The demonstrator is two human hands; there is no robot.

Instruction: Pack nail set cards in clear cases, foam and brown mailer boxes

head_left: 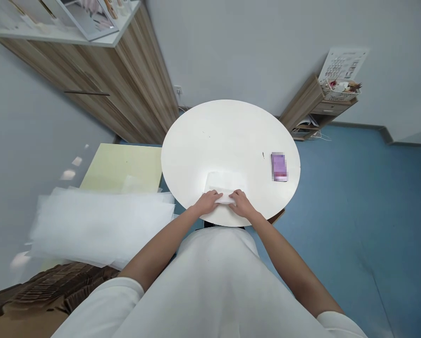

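Observation:
On the near part of the round white table [228,136] lies a thin white sheet [225,180], its near edge folded or rolled into a narrow band. My left hand [207,202] grips the left end of that band, fingers curled over it. At the right end, my right hand [241,203] holds the band the same way. A short stretch of the white band shows between the two hands. Whether anything is wrapped inside it, I cannot tell. A purple, pixelated rectangular object [279,166] rests apart from the hands, near the table's right edge.
To the left, a stack of translucent white sheets [101,225] lies over a pale yellow surface [126,162]. Flattened brown cardboard [51,288] sits below it. A wood-grain cabinet [126,80] stands back left, and a small shelf unit [302,105] with a white basket [340,89] back right.

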